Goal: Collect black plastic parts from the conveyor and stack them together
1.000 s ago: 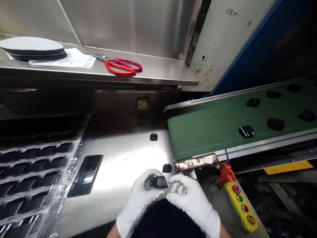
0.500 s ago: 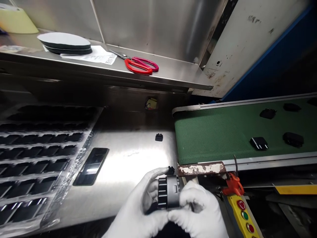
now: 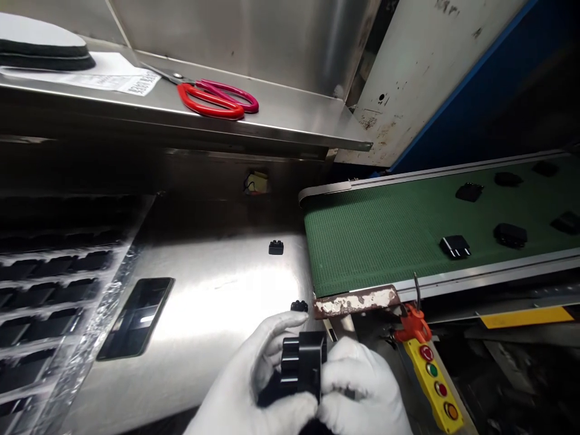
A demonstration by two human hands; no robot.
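Note:
A black plastic part [image 3: 312, 359] with a ribbed side is held between my two white-gloved hands at the bottom of the view. My left hand [image 3: 244, 383] curves around its left side, the thumb pressed along the lower edge. On the right side, my right hand [image 3: 362, 383] grips it with bent fingers; the fingertips are partly hidden. Just beyond my left fingertips a small black plastic piece [image 3: 299, 306] lies on the steel table [image 3: 208, 326]. Another small black piece [image 3: 276, 247] rests farther back.
A green conveyor belt [image 3: 362, 241] carries several black parts at right. Below it hangs a yellow button box [image 3: 432, 383]. A phone [image 3: 136, 320] and plastic-wrapped trays [image 3: 54, 302] of black pieces lie at left. Red-handled scissors [image 3: 212, 101] sit on the shelf [image 3: 290, 124].
The viewpoint has shifted, so the surroundings sit farther left in the picture. The black part has turned slightly in my hands, which both keep hold of it.

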